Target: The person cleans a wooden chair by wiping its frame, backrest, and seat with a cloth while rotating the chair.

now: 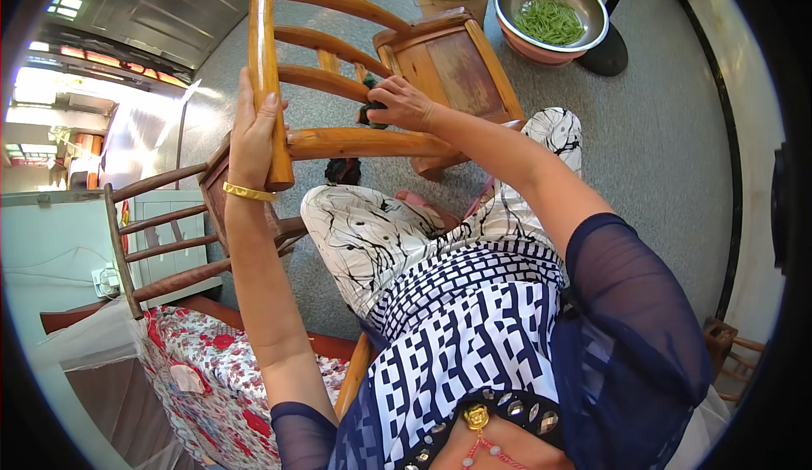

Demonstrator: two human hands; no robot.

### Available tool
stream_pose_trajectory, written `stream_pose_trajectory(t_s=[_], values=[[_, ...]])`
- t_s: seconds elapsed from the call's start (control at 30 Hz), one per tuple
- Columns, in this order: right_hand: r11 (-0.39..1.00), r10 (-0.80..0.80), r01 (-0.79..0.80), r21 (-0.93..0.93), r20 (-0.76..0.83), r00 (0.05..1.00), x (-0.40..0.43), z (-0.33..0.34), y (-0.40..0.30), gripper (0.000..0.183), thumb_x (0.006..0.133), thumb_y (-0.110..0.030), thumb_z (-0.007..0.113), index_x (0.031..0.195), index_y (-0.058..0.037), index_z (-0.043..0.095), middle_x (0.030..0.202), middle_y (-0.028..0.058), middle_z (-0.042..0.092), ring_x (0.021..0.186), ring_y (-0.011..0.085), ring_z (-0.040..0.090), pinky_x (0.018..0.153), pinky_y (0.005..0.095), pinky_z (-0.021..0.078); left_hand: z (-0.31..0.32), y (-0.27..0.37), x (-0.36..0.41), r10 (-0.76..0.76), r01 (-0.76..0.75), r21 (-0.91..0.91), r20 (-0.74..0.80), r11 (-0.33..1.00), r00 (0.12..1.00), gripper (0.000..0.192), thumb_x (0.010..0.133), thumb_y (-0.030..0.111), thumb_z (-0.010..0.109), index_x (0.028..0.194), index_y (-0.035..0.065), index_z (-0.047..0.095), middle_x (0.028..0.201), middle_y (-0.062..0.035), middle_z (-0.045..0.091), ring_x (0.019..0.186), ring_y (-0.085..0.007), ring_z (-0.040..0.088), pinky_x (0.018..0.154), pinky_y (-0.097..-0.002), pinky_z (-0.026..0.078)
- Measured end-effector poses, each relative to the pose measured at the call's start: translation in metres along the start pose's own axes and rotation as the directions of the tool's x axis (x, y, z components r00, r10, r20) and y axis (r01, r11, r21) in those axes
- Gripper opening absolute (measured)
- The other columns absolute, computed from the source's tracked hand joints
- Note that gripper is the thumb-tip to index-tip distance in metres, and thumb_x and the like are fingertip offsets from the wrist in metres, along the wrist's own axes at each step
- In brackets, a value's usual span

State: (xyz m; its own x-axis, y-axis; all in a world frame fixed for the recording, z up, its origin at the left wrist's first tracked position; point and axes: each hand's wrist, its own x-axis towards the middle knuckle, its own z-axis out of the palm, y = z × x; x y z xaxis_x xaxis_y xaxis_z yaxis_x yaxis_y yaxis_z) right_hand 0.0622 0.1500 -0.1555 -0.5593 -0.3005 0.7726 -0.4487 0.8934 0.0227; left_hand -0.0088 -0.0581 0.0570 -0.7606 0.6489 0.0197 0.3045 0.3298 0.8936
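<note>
Before my knees is a varnished wooden chair with curved back slats (342, 0) and a worn panel seat (460, 70). My left hand (252, 133), with a gold bangle at its wrist, grips the lower end of the chair's top rail (263, 38), thumb on one side and fingers on the other. My right hand (403, 103) is closed on a dark cloth or scrubber (373, 114), partly hidden by the fingers. It is at the chair back, between the middle slat (323, 84) and the near back post (361, 143).
Beyond the seat are a bucket (450, 3) holding a green gourd and a metal basin (596, 22) of cut green beans. A black round stand base (606, 51) is beside them. At left are a darker wooden chair (171, 178) and a floral-covered bed (222, 356).
</note>
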Motion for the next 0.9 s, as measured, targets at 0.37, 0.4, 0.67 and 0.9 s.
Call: stream_pose_trajectory(t_s=[0.37,0.4,0.67,0.9], values=[[0.843,0.433,-0.535,0.055,0.520,0.736,-0.070,0.009,-0.005,0.030,0.071,-0.022,0.062,0.101,-0.0207,0.059,0.118,0.0117,0.043,0.115,0.0304,0.037,0.092,0.0490,0.0302,0.000,0.000,0.000,0.014,-0.015,-0.100,-0.009,0.995,1.000,0.059,0.094,0.022,0.044,0.143,0.0069,0.014,0.110,-0.0133,0.047,0.090,-0.0155,0.055,0.061,-0.0236,0.049],[0.805,0.498,-0.593,-0.025,0.572,0.652,-0.069,0.002,-0.006,0.035,0.073,-0.024,0.061,0.108,-0.0228,0.059,0.125,0.0136,0.040,0.121,0.0315,0.031,0.094,0.0549,0.0261,0.001,0.002,0.000,0.013,-0.013,-0.094,-0.005,0.996,1.000,0.060,0.094,0.021,0.044,0.143,0.0069,0.013,0.110,-0.0134,0.047,0.090,-0.0157,0.055,0.060,-0.0235,0.050],[0.749,0.197,-0.660,0.063,0.929,0.312,-0.046,-0.033,0.010,0.057,0.072,-0.010,0.057,0.125,-0.0271,0.048,0.120,0.0170,0.047,0.115,0.0332,0.042,0.088,0.0469,0.0376,0.002,0.001,0.000,0.003,-0.002,-0.110,0.008,0.994,1.000,0.061,0.093,0.019,0.044,0.143,0.0065,0.011,0.113,-0.0141,0.046,0.092,-0.0166,0.057,0.059,-0.0230,0.051],[0.713,0.463,-0.670,0.205,0.581,0.670,-0.041,-0.016,0.004,0.040,0.063,-0.011,0.071,0.097,-0.0061,0.051,0.083,0.0136,0.058,0.083,0.0326,0.056,0.077,0.0407,0.0445,-0.002,0.001,0.002,-0.014,0.021,-0.119,0.056,0.993,0.998,0.059,0.094,0.019,0.043,0.142,0.0065,0.011,0.121,-0.0138,0.044,0.095,-0.0187,0.059,0.063,-0.0233,0.054]])
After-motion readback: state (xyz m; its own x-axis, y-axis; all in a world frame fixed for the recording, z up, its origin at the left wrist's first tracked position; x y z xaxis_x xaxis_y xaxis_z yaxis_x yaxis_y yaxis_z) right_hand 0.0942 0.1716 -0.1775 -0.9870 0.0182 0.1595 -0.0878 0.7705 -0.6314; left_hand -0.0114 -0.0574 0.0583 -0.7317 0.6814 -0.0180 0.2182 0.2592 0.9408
